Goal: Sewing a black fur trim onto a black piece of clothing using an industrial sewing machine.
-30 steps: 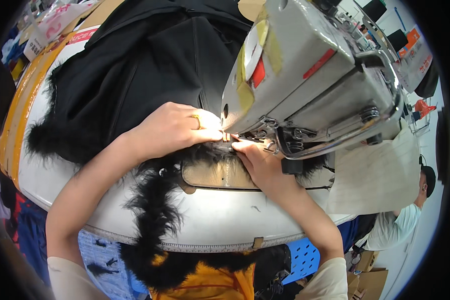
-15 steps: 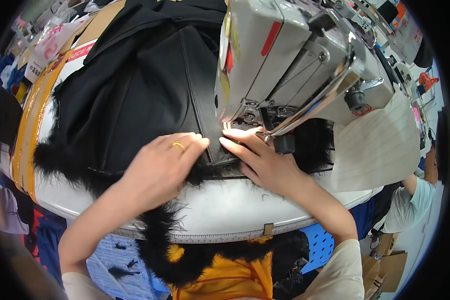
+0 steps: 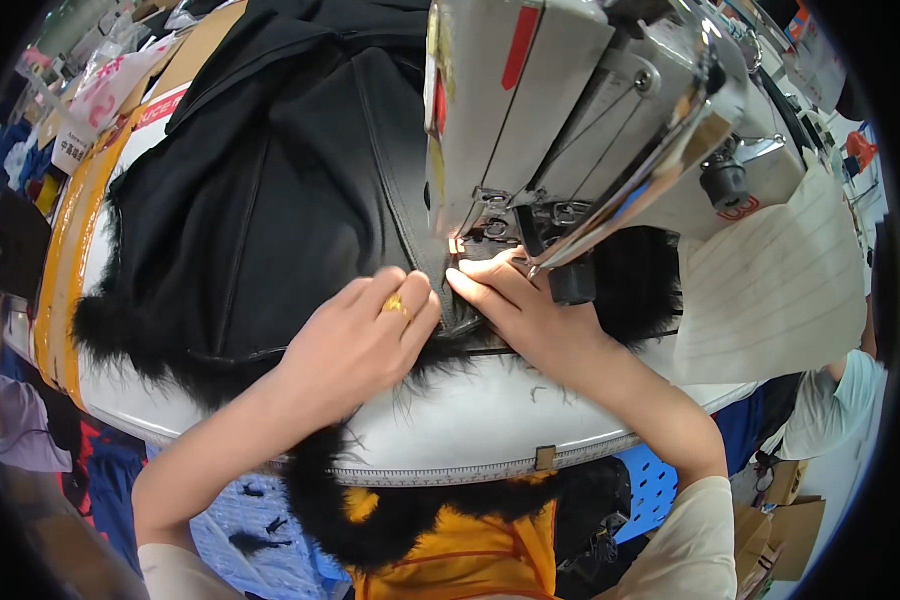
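A black garment (image 3: 305, 170) with black fluffy trim (image 3: 120, 325) along its lower edge lies spread under the head of a sewing machine (image 3: 530, 110). My left hand (image 3: 365, 335), with a yellow ring on one finger, has its fingers curled and pinched onto the garment beside a long stitched seam. Just right of it, my right hand (image 3: 535, 305) rests on the cloth with fingers stretched toward the lit needle area. Its fingertips lie close to the presser foot, which is partly hidden. More black fluff shows right of my right hand.
The white table (image 3: 480, 400) carries a measuring tape (image 3: 470, 470) along its near edge. Orange cloth (image 3: 470, 550) and black fluff hang below it. A pale sheet (image 3: 770, 290) covers the machine's right side. Other people (image 3: 830, 405) sit at both sides.
My left hand has moved right, closer to my right hand, and its fingers are more curled. The garment's seam has shifted right, toward the needle. The view has tilted slightly.
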Available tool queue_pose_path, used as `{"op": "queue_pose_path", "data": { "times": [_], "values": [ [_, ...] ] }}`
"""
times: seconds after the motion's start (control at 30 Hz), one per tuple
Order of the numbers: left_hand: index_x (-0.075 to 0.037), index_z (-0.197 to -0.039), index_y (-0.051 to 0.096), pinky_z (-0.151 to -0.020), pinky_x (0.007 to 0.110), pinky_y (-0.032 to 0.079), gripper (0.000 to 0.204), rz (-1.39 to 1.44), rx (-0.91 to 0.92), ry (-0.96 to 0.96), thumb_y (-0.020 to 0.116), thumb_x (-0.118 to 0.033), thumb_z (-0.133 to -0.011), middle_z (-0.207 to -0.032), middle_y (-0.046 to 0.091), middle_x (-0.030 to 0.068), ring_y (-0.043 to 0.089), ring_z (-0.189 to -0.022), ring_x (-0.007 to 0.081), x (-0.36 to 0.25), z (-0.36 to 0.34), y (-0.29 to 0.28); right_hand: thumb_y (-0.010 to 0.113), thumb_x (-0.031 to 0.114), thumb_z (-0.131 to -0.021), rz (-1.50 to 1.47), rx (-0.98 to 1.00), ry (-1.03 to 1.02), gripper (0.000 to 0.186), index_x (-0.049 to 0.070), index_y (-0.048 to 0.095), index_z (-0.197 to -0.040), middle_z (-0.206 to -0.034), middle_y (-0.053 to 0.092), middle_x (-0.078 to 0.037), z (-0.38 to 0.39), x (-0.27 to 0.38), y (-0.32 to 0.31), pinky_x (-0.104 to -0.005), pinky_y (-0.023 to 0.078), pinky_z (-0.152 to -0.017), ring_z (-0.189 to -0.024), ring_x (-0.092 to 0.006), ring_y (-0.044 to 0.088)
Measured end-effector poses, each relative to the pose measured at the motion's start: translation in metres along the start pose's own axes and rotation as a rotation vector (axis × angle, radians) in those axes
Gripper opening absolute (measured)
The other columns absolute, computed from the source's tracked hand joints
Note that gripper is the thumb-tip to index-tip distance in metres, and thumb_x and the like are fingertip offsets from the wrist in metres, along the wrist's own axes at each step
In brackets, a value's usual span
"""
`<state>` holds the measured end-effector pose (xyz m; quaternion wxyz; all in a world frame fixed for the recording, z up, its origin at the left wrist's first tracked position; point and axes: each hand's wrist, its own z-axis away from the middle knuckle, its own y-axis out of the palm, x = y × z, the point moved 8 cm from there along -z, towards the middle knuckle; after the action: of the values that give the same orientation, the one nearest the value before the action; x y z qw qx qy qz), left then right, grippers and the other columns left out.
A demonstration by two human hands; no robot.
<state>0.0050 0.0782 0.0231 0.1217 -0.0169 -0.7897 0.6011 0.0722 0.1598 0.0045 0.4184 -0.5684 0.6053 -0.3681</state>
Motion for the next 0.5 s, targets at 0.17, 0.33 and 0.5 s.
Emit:
{"op": "queue_pose_path", "data": {
  "times": [0.17,0.33,0.5],
  "values": [
    [-0.002,-0.094,0.064,-0.064,0.028,0.057,0.024,0.179,-0.271,0.133,0.065,-0.006,-0.071,-0.098,0.064,0.0077,0.068,-0.081,0.0220,0.012,0.016,-0.013,0.070,0.009,-0.065,-0.169,0.009,0.069,0.061,0.015,0.057,-0.124,-0.116,0.053,0.004,0.000,-0.007,-0.003,-0.0289,0.047,-0.088,-0.105,-0.0153,0.056],
    [-0.001,-0.094,0.065,-0.097,0.039,0.049,0.024,0.098,-0.097,0.052,0.064,-0.007,-0.071,-0.108,0.064,0.0113,0.061,-0.108,0.0243,0.011,0.011,-0.019,0.062,0.010,-0.073,-0.062,0.044,0.020,0.044,0.012,0.060,-0.118,-0.110,0.058,0.001,0.000,0.000,-0.003,-0.0271,0.045,-0.082,-0.102,-0.0147,0.058],
    [-0.002,-0.103,0.065,-0.091,0.035,0.050,0.030,0.147,-0.146,0.012,0.059,-0.007,-0.074,-0.111,0.062,0.0090,0.059,-0.109,0.0239,-0.012,-0.002,-0.002,0.069,0.010,-0.068,-0.050,0.066,0.057,0.056,0.016,0.059,-0.123,-0.117,0.056,0.004,0.002,-0.006,0.000,-0.0297,0.049,-0.086,-0.102,-0.0179,0.057]
  ]
}}
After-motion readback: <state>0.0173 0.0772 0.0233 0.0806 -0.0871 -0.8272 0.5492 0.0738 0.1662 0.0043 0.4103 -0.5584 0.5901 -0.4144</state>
